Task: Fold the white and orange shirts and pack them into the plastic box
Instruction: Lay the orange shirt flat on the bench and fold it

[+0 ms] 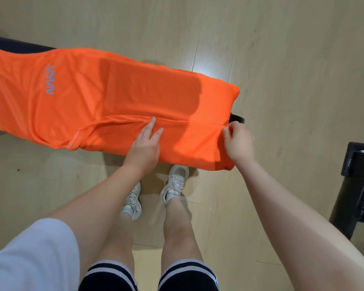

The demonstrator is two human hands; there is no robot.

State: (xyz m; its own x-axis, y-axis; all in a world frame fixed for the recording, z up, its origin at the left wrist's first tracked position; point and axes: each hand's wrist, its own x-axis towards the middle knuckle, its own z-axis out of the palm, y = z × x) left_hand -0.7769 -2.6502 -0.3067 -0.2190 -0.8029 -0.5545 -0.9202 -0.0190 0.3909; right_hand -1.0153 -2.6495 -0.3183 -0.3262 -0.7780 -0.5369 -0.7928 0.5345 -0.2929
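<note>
The orange shirt [114, 97] lies spread over a dark table [0, 47] (logo upward). The left hand [144, 143] presses flat on its folded near edge; the right hand [239, 139] pinches the hem corner.

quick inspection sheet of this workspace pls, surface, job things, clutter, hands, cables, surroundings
surface: a dark bench, mostly covered by the shirt; only its far-left part shows.
job's things: orange shirt spread flat, logo up, near edge folded over into a long flap; white shirt and plastic box not in view.
clutter: nothing seen.
hands: left hand rests flat on the folded flap, fingers straight; right hand pinches the shirt's edge at its right end.
cables: nothing seen.
surroundings: light wooden floor; black metal frame at right; white sneakers below the shirt.
</note>
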